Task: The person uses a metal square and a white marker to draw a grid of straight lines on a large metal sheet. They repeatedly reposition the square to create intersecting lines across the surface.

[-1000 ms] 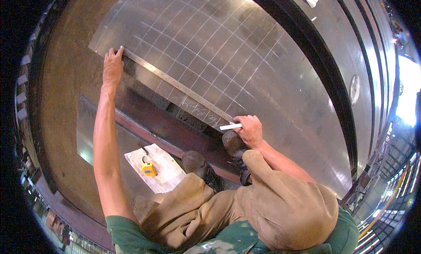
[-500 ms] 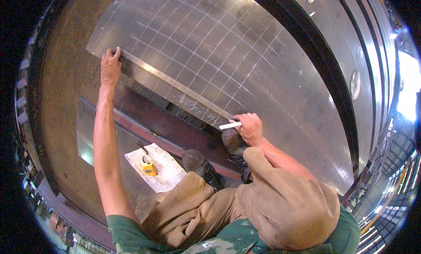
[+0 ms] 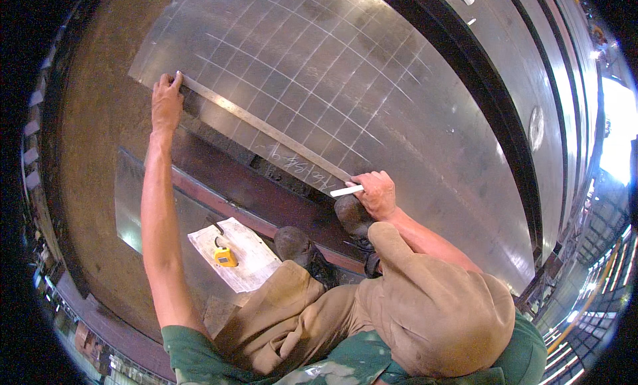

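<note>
A long, narrow metal straightedge (image 3: pixel 266 126) lies along the near edge of a steel plate (image 3: pixel 435 139) marked with a grid of white lines. My left hand (image 3: pixel 167 100) is closed on the straightedge's far-left end, thumb and fingers at the plate's edge. At the other end, beside my boot, my right hand (image 3: pixel 377 193) is closed with a white marking stick (image 3: pixel 347 191) sticking out to the left. Those same right fingers touch the straightedge's end; how they grip it is partly hidden. White handwriting is on the plate between my hands, just below the straightedge.
A yellow tape measure (image 3: pixel 225 256) and a dark, thin tool rest on a paper sheet (image 3: pixel 249 268) at the lower left. My boots (image 3: pixel 292 244) stand by the plate's edge, beside a dark gap. A dark curved beam (image 3: pixel 495 99) runs along the right.
Both hands keep their places at the straightedge's ends. The right hand and its white stick have shifted very slightly left; otherwise the scene looks the same.
</note>
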A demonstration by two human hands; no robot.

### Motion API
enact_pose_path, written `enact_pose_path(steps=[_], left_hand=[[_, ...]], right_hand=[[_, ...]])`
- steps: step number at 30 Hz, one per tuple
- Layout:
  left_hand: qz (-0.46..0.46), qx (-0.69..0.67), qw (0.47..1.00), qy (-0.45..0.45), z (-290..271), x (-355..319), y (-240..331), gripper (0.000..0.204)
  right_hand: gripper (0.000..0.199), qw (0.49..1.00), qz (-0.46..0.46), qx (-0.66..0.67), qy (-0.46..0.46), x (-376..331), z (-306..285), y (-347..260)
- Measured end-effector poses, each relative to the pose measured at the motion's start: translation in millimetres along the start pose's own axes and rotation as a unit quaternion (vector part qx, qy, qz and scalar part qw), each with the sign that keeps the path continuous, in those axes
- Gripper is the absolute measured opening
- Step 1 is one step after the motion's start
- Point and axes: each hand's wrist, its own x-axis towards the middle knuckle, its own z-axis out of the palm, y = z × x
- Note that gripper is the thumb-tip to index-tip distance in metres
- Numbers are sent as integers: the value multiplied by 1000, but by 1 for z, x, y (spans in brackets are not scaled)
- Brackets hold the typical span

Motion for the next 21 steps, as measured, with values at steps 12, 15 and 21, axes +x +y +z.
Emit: enact_pose_path(steps=[12,15,21], left_hand=[[7,7,1000,-2,9,1,-2,58],[12,-4,1000,5,9,0,-2,58],[2,6,1000,11,3,-1,2,57]], right_hand=[[20,1000,-19,-2,-4,0,1,2],[20,1000,-12,3,2,0,1,3],[20,1000,-17,7,-4,2,-1,2]])
